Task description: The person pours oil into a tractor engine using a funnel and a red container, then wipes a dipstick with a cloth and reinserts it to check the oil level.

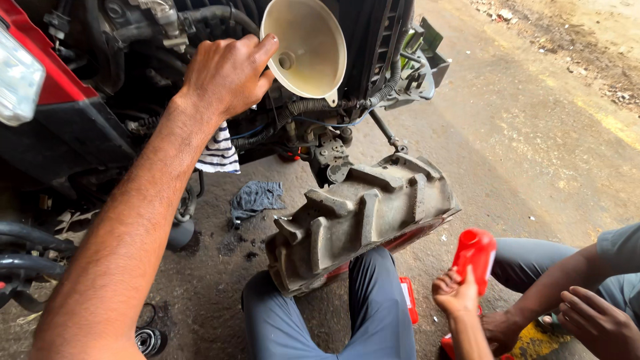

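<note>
The funnel (307, 47) is held up in the engine bay (133, 60) by the left hand (227, 73). Its fingers are clamped on the rim, with the thumb laid along the edge. Whether the spout is already seated in a filler hole cannot be told, as the spout is hidden behind the bowl.

Low at the right, a red bottle (475, 252) is gripped by the right hand (455, 293), the fingers closed round its lower part. It is well apart from the funnel. A co-worker's hand (600, 321) is seen just beside it.

The step in hand is judged to be the steadying of the funnel before filling. For the next move, the bottle would have to be opened and lifted to the funnel mouth while the funnel is kept upright.

A grey cover (363, 213) and a rag (257, 198) lie on the floor (520, 153).
</note>
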